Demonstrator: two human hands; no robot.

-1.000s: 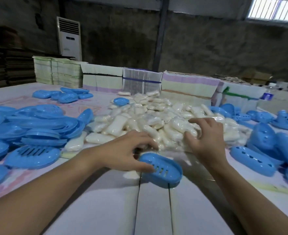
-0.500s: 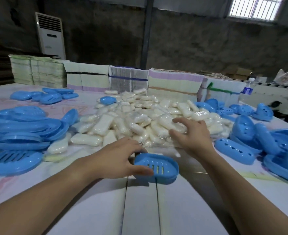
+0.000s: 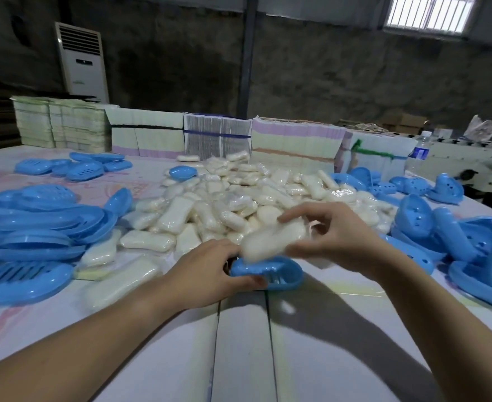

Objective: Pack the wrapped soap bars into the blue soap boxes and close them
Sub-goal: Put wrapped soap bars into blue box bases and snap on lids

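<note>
**Inspector:** Head view: since half a second ago the right hand has left the pile, now pinching a wrapped soap bar above the blue soap box.

**Clerk:** Left hand?

**Inspector:** Grips the box at near centre. Box open, unfilled; heap of soap bars remains beyond.

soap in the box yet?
Not yet. Right hand holds the soap above the box, gripped by the left hand.
</note>
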